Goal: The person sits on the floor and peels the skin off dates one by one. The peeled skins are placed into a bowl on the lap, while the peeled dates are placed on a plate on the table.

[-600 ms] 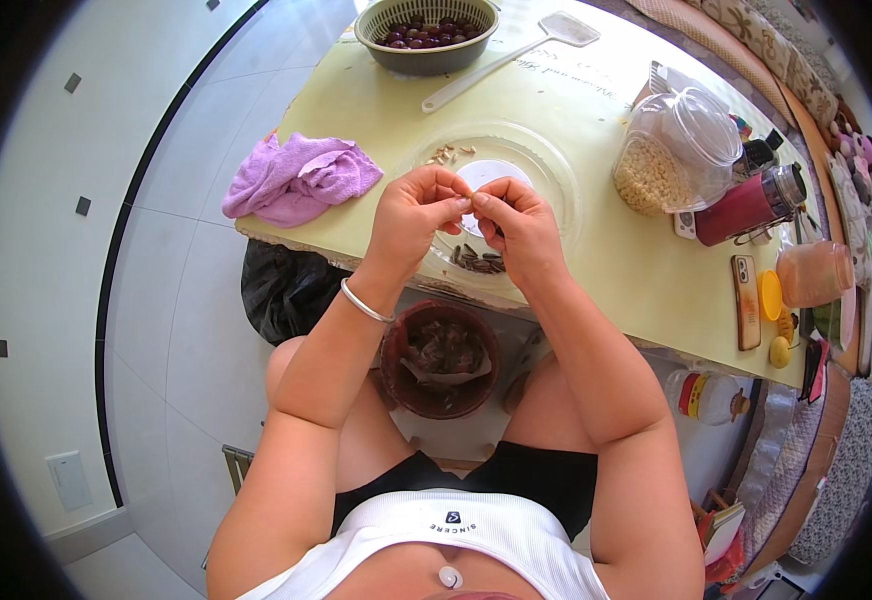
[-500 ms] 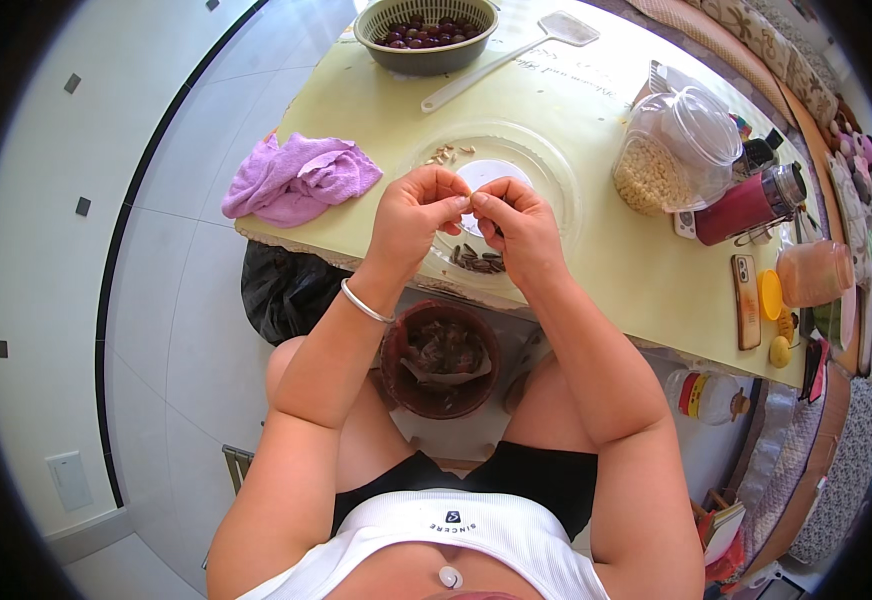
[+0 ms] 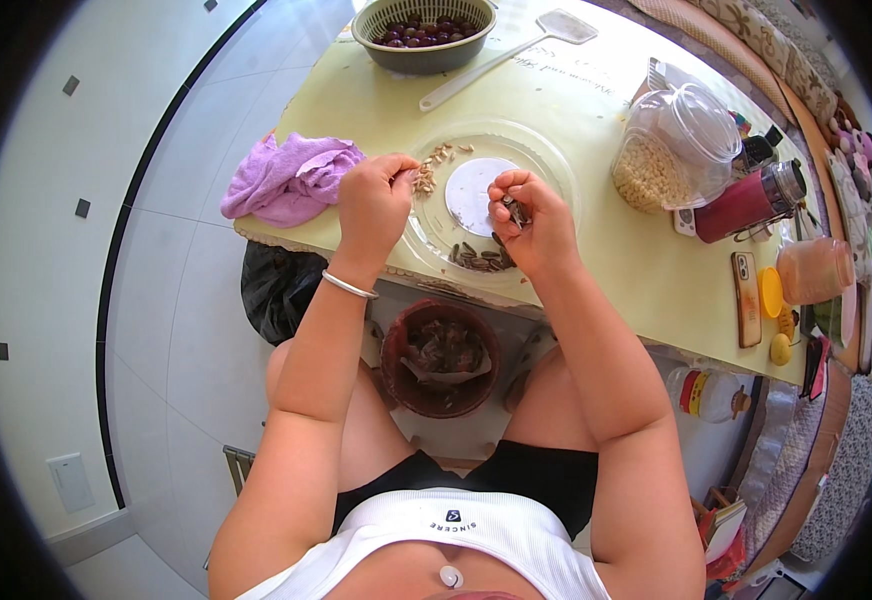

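A clear round plastic tray (image 3: 546, 160) with a white disc (image 3: 469, 196) in its middle lies near the table's front edge. Pale shelled kernels (image 3: 428, 173) are heaped at its left side, and dark striped sunflower seeds (image 3: 481, 258) at its near side. My left hand (image 3: 376, 200) is over the tray's left rim, thumb and fingers pinched beside the kernels; what they hold is too small to make out. Over the tray's right side, my right hand (image 3: 538, 220) is curled around a few dark sunflower seeds (image 3: 516, 211), partly hidden by the fingers.
A purple cloth (image 3: 286, 180) lies left of the tray. Beyond it stand a colander of dark round fruit (image 3: 431, 40) and a white spatula (image 3: 506, 60). To the right are a kernel-filled clear container (image 3: 646, 170), a bottle (image 3: 746, 205) and a phone (image 3: 746, 300). Below, a reddish bin (image 3: 441, 400) stands between my knees.
My hands were together over the white disc and have parted. The left moved left to the kernel heap; the right moved slightly right and down, showing the seeds in it.
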`<action>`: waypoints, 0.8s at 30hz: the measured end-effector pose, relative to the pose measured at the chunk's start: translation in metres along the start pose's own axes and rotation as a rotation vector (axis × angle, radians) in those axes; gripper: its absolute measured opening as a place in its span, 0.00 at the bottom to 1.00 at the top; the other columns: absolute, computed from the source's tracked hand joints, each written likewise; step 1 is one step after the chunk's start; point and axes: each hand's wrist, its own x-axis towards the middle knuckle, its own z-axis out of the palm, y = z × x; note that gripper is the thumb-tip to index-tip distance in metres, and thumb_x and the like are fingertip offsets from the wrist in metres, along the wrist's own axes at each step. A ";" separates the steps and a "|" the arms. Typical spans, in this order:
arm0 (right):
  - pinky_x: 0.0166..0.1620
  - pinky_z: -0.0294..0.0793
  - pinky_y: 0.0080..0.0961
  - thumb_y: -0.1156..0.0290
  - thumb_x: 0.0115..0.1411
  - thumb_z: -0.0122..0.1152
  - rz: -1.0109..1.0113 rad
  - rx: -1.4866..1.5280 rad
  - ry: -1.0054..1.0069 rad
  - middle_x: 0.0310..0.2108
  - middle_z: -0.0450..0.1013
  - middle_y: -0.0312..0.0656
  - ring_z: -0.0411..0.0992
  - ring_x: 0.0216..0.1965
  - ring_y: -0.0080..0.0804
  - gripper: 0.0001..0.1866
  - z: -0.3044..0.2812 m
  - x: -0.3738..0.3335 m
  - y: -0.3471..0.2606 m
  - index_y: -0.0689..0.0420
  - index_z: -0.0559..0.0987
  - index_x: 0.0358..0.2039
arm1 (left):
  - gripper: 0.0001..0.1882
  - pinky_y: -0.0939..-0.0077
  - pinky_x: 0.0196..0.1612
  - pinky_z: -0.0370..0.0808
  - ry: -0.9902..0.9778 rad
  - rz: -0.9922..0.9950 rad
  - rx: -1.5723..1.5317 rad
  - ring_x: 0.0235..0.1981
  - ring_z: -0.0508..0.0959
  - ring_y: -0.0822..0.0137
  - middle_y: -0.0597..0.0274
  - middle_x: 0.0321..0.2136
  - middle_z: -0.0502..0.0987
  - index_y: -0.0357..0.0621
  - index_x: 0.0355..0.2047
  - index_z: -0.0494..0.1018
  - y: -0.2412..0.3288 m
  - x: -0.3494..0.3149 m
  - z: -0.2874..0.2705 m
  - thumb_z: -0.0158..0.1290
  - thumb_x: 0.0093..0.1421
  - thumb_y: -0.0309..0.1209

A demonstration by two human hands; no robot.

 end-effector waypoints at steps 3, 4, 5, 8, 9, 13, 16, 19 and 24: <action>0.19 0.58 0.17 0.76 0.57 0.43 0.030 -0.052 -0.005 0.27 0.68 0.44 0.65 0.22 0.26 0.06 0.000 0.003 0.001 0.62 0.71 0.31 | 0.06 0.74 0.29 0.72 -0.047 -0.138 -0.146 0.23 0.77 0.61 0.53 0.22 0.78 0.37 0.30 0.79 0.012 0.000 -0.006 0.56 0.51 0.20; 0.19 0.58 0.17 0.74 0.59 0.44 0.058 -0.100 0.008 0.27 0.68 0.44 0.65 0.22 0.27 0.07 0.001 0.003 0.001 0.62 0.71 0.31 | 0.06 0.74 0.29 0.72 -0.077 -0.159 -0.230 0.23 0.77 0.61 0.53 0.23 0.78 0.37 0.30 0.79 0.023 0.001 -0.009 0.56 0.51 0.20; 0.19 0.59 0.17 0.72 0.61 0.45 0.086 -0.148 0.021 0.27 0.68 0.43 0.66 0.22 0.27 0.08 0.004 0.001 -0.001 0.63 0.71 0.32 | 0.06 0.74 0.29 0.72 -0.108 -0.181 -0.314 0.24 0.77 0.62 0.54 0.24 0.78 0.37 0.30 0.80 0.036 0.002 -0.013 0.55 0.51 0.20; 0.18 0.59 0.17 0.65 0.65 0.46 0.204 -0.121 0.037 0.26 0.69 0.42 0.66 0.22 0.26 0.13 0.018 -0.005 0.001 0.63 0.72 0.32 | 0.09 0.80 0.29 0.72 -0.227 -0.025 -0.437 0.24 0.76 0.70 0.58 0.27 0.77 0.36 0.33 0.80 0.048 -0.005 -0.007 0.53 0.53 0.16; 0.18 0.59 0.17 0.63 0.66 0.47 0.248 -0.084 0.040 0.25 0.69 0.42 0.66 0.21 0.26 0.14 0.021 -0.007 0.002 0.62 0.72 0.32 | 0.10 0.83 0.29 0.72 -0.272 0.064 -0.457 0.24 0.76 0.74 0.60 0.28 0.77 0.35 0.34 0.80 0.051 -0.007 -0.005 0.52 0.54 0.15; 0.17 0.58 0.15 0.62 0.67 0.46 0.255 -0.008 0.085 0.25 0.69 0.42 0.66 0.21 0.24 0.15 0.015 -0.006 0.005 0.63 0.72 0.32 | 0.10 0.80 0.30 0.73 -0.264 0.111 -0.515 0.27 0.76 0.73 0.61 0.28 0.77 0.37 0.34 0.80 0.062 -0.009 -0.003 0.53 0.52 0.15; 0.17 0.57 0.14 0.64 0.66 0.46 0.189 0.058 0.009 0.25 0.69 0.42 0.65 0.21 0.23 0.14 -0.005 0.002 -0.003 0.63 0.71 0.32 | 0.08 0.78 0.30 0.73 -0.382 0.044 -0.331 0.26 0.76 0.70 0.61 0.28 0.77 0.38 0.30 0.79 0.064 -0.003 -0.016 0.56 0.49 0.17; 0.16 0.56 0.14 0.66 0.66 0.46 0.052 0.056 0.059 0.25 0.69 0.42 0.64 0.21 0.23 0.12 -0.012 0.004 -0.013 0.63 0.71 0.32 | 0.07 0.71 0.32 0.73 -0.622 0.130 -0.193 0.27 0.76 0.62 0.60 0.27 0.76 0.41 0.27 0.79 0.050 -0.007 -0.014 0.58 0.45 0.20; 0.17 0.56 0.15 0.69 0.64 0.47 0.019 -0.001 0.107 0.25 0.68 0.42 0.64 0.20 0.23 0.10 -0.009 0.002 -0.018 0.63 0.72 0.31 | 0.06 0.64 0.37 0.73 -0.677 0.205 -0.006 0.32 0.76 0.55 0.57 0.28 0.75 0.42 0.25 0.78 0.043 -0.020 0.000 0.58 0.43 0.21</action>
